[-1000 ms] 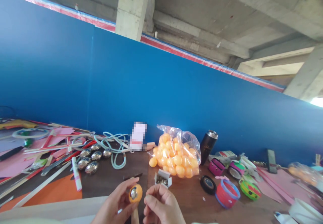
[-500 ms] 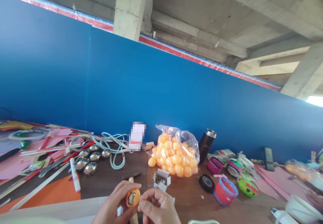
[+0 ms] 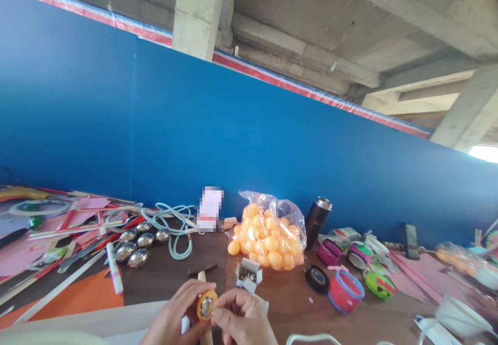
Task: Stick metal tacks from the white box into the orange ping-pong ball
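At the bottom centre my left hand (image 3: 182,311) is wrapped round an orange ball (image 3: 205,305) with an opening that shows silvery metal bits inside. The fingertips of my right hand (image 3: 237,314) are pinched together at the right edge of this ball; what they hold, if anything, is too small to make out. A small open white box (image 3: 249,275) of metal pieces lies just beyond my right hand. Below the ball, the pale handle of a hammer (image 3: 206,336) shows, partly hidden by my hands. Behind stands a clear bag of orange balls (image 3: 272,238).
Shiny metal balls (image 3: 138,258), a glue stick (image 3: 114,268) and a coiled pale cord (image 3: 181,249) lie left. To the right are a black bottle (image 3: 319,221), a tape roll (image 3: 318,279) and a red round container (image 3: 346,291). A blue wall (image 3: 241,132) rises behind the table.
The ball has turned slightly in my left hand, and my right fingertips have come closer against its edge. The whole view has shifted slightly.
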Action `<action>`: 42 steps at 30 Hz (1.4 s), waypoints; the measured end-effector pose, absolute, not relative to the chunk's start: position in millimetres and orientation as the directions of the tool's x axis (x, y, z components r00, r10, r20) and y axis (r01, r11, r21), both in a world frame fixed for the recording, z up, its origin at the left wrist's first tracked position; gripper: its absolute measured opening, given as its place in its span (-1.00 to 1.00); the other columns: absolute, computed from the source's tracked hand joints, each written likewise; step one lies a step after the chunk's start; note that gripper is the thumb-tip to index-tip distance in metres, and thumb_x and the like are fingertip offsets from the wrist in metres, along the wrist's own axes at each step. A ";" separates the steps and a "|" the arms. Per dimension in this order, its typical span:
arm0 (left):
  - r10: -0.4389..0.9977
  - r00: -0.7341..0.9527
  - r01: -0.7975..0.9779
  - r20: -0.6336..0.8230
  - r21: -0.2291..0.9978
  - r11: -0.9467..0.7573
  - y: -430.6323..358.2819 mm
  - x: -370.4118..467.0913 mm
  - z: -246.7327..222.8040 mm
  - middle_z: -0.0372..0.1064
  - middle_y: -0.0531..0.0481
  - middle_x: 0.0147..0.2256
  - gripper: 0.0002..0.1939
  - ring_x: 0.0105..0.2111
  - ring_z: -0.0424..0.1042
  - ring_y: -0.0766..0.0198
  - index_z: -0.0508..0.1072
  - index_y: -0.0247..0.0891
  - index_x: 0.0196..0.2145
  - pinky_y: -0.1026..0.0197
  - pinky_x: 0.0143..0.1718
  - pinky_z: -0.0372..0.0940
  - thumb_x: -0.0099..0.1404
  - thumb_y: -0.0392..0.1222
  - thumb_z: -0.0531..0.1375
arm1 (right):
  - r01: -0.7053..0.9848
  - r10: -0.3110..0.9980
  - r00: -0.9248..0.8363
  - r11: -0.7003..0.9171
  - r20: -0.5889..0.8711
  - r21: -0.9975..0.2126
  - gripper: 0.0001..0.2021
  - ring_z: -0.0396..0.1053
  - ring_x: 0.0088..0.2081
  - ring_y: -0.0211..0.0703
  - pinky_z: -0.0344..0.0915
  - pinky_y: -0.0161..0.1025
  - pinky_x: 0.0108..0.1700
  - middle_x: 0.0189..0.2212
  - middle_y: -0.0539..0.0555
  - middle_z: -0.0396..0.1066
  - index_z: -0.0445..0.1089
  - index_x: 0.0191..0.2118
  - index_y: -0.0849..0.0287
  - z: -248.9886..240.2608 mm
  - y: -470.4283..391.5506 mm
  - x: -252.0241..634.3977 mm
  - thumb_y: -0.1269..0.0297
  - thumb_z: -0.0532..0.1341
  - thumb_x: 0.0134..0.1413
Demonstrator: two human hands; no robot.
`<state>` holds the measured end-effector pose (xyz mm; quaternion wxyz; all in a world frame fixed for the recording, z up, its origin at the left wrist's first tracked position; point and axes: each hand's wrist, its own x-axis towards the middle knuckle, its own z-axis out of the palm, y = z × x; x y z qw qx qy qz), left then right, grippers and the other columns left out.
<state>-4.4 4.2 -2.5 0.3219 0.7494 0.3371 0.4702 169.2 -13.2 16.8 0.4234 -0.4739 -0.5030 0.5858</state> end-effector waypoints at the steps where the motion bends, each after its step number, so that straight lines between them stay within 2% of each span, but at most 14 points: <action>1: 0.809 0.326 0.206 0.489 0.798 -0.566 4.1 -4.1 -1.5 0.46 -0.01 -0.18 -0.66 -0.28 0.51 0.24 0.43 -0.06 -0.10 0.35 -0.31 0.43 0.14 -0.28 0.26 | -0.010 0.972 -0.191 -0.142 -0.137 -0.990 -0.54 0.11 -0.80 -0.49 -0.07 -0.48 -0.78 -0.71 -0.12 0.33 0.38 -0.41 0.25 17.3 -13.4 169.4 -0.09 0.37 -0.30; 8: 0.806 0.342 0.212 0.483 0.796 -0.567 5.2 -2.8 -1.2 0.46 -0.03 -0.18 -0.65 -0.28 0.50 0.24 0.42 -0.07 -0.09 0.35 -0.33 0.43 0.15 -0.30 0.25 | 0.050 0.966 -0.183 -0.177 -0.183 -0.983 -0.47 0.06 -0.81 -0.46 -0.09 -0.47 -0.76 -0.82 -0.19 0.20 0.34 -0.40 0.23 21.1 -15.6 169.9 -0.17 0.35 -0.33; 17: 0.814 0.370 0.258 0.448 0.792 -0.553 3.6 -5.9 -1.9 0.45 -0.03 -0.15 -0.64 -0.25 0.49 0.22 0.41 -0.07 -0.06 0.34 -0.29 0.41 0.16 -0.27 0.26 | -0.020 0.949 -0.214 -0.242 -0.232 -0.970 -0.47 0.03 -0.82 -0.49 -0.11 -0.48 -0.76 -0.82 -0.19 0.22 0.31 -0.41 0.22 22.8 -15.3 171.3 -0.16 0.37 -0.37; 23: 0.831 0.357 0.276 0.427 0.801 -0.531 2.1 -4.9 1.2 0.44 -0.04 -0.15 -0.64 -0.23 0.48 0.21 0.43 -0.10 -0.08 0.33 -0.27 0.41 0.14 -0.31 0.25 | -0.037 0.949 -0.225 -0.236 -0.222 -0.971 -0.47 0.04 -0.80 -0.50 -0.09 -0.49 -0.76 -0.80 -0.20 0.22 0.29 -0.41 0.20 23.4 -16.6 170.6 -0.15 0.37 -0.36; 42: 0.830 0.337 0.243 0.444 0.811 -0.532 1.3 -3.4 1.2 0.47 -0.05 -0.19 -0.66 -0.29 0.50 0.21 0.46 -0.07 -0.11 0.34 -0.35 0.42 0.13 -0.27 0.27 | -0.017 0.952 -0.254 -0.182 -0.172 -0.983 -0.51 0.06 -0.79 -0.49 -0.06 -0.49 -0.74 -0.80 -0.19 0.22 0.28 -0.39 0.21 17.2 -15.5 172.2 -0.12 0.35 -0.27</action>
